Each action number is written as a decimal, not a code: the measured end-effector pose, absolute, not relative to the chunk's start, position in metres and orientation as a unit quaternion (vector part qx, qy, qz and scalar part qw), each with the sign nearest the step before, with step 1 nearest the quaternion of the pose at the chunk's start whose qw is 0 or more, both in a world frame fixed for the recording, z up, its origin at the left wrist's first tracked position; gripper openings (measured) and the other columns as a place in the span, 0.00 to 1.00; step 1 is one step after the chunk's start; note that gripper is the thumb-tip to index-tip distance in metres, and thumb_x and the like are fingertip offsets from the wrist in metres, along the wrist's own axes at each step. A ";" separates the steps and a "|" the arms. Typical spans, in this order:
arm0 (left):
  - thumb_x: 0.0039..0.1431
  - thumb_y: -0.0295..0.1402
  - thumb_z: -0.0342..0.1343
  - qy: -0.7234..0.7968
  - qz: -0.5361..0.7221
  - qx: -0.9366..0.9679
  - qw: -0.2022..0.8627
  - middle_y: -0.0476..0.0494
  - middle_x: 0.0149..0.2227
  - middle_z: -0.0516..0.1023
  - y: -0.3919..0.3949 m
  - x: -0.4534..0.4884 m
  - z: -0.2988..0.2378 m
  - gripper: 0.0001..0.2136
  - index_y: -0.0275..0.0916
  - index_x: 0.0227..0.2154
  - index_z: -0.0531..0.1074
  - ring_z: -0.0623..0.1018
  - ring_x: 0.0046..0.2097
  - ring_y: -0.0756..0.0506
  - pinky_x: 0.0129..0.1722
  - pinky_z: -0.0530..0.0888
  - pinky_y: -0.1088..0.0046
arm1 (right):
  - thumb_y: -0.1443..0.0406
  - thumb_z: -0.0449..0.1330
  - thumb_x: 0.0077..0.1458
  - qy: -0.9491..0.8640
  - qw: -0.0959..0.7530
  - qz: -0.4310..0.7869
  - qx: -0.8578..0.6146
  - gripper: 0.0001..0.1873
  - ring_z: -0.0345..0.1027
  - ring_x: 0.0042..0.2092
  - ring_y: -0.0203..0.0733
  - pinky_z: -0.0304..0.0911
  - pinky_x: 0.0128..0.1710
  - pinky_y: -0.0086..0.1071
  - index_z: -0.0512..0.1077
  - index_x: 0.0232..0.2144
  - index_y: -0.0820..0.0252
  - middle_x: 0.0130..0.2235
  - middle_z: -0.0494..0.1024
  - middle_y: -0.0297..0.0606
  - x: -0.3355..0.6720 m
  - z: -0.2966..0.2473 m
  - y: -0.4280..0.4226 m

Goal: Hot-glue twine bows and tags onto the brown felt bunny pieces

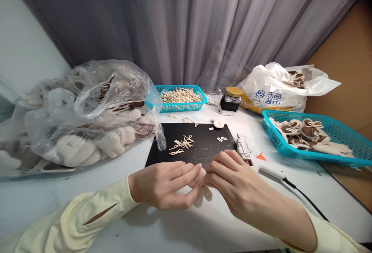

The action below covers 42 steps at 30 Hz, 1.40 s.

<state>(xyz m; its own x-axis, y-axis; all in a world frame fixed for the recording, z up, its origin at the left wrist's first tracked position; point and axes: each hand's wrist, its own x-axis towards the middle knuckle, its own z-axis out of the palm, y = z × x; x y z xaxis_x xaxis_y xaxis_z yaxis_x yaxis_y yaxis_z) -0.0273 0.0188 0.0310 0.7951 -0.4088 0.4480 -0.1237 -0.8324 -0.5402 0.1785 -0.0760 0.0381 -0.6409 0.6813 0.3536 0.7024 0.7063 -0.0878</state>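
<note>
Between my two hands is a small cream plush piece (207, 194) with rounded lobes hanging below the fingers. My left hand (167, 185) grips it from the left, thumb and fingers closed on it. From the right, my right hand (229, 177) pinches its upper edge; the fingertips are partly hidden. Just beyond lies a black mat (200, 156), bearing a little pile of cream cord bows (184, 143), some small white labels (222, 139) and a round cream plush piece (218, 124). A white glue gun (243, 146) rests at the mat's right edge.
Clear plastic bags of plush pieces (87, 117) crowd the left. Behind the mat stand a blue basket of cord bows (200, 105) and a gold-lidded jar (231, 102). At right are a white shopping bag (273, 90), a blue basket (345, 133) of brown-and-cream plush pieces, and a power cord (308, 197).
</note>
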 end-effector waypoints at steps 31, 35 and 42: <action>0.54 0.23 0.55 0.105 -0.301 -0.944 0.085 0.37 0.41 0.79 0.021 -0.029 0.025 0.11 0.39 0.40 0.70 0.79 0.41 0.42 0.40 0.79 0.67 | 0.79 0.43 0.54 -0.891 0.236 -0.034 -0.386 0.14 0.53 0.34 0.41 0.50 0.38 0.38 0.64 0.27 0.63 0.29 0.67 0.39 0.179 0.035 -0.068; 0.58 0.22 0.48 0.052 -0.324 -0.944 -0.014 0.33 0.43 0.77 0.015 -0.030 0.017 0.14 0.37 0.46 0.66 0.78 0.45 0.42 0.40 0.77 0.69 | 0.82 0.45 0.50 -0.883 0.261 -0.013 -0.391 0.14 0.53 0.33 0.40 0.50 0.36 0.37 0.62 0.28 0.63 0.30 0.68 0.38 0.180 0.033 -0.067; 0.58 0.26 0.50 -0.195 -0.298 -0.864 -0.357 0.46 0.30 0.75 -0.010 -0.019 0.016 0.06 0.37 0.38 0.65 0.76 0.29 0.51 0.30 0.76 0.78 | 0.81 0.47 0.50 -0.830 0.346 0.104 -0.425 0.13 0.56 0.33 0.39 0.51 0.32 0.33 0.61 0.30 0.60 0.31 0.69 0.37 0.184 0.032 -0.064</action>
<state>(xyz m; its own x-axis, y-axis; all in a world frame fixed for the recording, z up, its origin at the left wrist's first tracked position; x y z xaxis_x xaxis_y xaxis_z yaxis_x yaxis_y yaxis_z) -0.0193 -0.0097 0.0163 0.7467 0.5497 0.3746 0.1251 -0.6691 0.7325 0.1844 -0.0643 0.0322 -0.3983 0.7778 0.4862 0.6335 0.6166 -0.4674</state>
